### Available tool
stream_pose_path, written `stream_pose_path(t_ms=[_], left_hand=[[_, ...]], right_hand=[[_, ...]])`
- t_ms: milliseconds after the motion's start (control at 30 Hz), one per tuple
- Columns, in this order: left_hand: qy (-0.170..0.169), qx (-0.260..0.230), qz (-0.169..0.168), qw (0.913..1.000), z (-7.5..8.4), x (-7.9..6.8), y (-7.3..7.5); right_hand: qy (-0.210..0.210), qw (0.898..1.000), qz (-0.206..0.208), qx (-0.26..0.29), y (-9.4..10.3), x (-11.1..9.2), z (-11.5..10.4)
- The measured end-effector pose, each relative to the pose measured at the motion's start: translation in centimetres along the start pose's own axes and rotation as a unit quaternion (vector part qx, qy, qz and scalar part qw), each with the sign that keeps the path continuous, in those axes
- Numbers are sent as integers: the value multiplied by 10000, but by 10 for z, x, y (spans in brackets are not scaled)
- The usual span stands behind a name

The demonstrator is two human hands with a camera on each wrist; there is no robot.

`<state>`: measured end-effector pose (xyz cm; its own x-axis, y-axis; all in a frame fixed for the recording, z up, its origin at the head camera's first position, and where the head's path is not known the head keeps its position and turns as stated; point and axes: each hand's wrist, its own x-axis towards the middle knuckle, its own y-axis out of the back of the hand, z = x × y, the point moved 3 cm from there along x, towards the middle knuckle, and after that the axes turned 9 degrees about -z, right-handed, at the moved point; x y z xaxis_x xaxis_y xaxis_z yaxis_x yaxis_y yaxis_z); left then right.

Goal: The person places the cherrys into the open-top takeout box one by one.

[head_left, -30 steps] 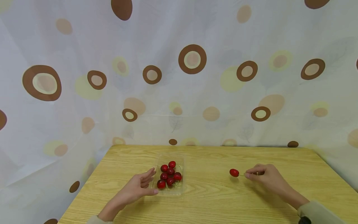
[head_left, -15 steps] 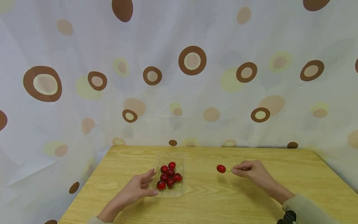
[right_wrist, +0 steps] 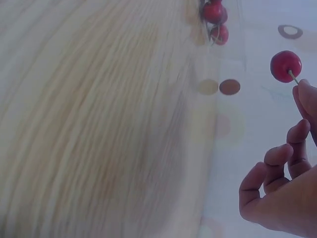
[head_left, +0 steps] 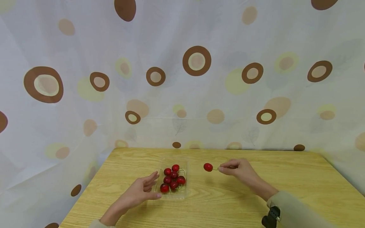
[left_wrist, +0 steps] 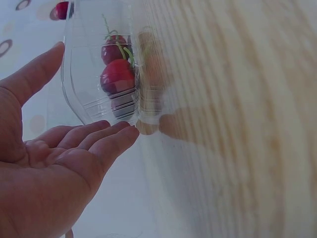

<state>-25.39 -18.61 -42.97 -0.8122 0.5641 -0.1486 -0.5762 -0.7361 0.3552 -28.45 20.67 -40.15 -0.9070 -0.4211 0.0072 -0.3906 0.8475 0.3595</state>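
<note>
By its thin stem, my right hand (head_left: 242, 171) pinches a red cherry (head_left: 208, 167) between thumb and forefinger, held above the table. The right wrist view shows that cherry (right_wrist: 286, 66) in the air at the fingertips, the other fingers loosely bent. Several dark red cherries (head_left: 174, 174) with green stems lie in a clear plastic tray (head_left: 182, 195) left of centre. Beside the tray's left side is my left hand (head_left: 139, 191), its thumb and fingers spread and relaxed. In the left wrist view the fingertips lie at the tray's wall (left_wrist: 74, 94); whether they touch it I cannot tell.
A wooden table (head_left: 216, 205) carries the tray. Behind it and at its sides hangs a pale curtain (head_left: 199, 95) with brown and yellow ovals. A dark watch (head_left: 271, 217) is strapped at the right sleeve.
My right hand has moved left across the table with the cherry, closer to the tray. The left hand and the tray have stayed in place.
</note>
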Motion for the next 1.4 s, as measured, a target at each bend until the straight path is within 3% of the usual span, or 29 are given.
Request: stream_pose_path(t_ms=[467,800,1400], left_hand=[[7,24,-23,10000,0,-1,1],[-29,-51,-42,10000,0,0,1],[20,-72,-16,10000,1,0,0]], right_hand=[[535,9984,-202,-39,-40,33,-21],[508,9980,-373,103,-68,49,-26],[820,9933,-771,276,-103,54,-33]])
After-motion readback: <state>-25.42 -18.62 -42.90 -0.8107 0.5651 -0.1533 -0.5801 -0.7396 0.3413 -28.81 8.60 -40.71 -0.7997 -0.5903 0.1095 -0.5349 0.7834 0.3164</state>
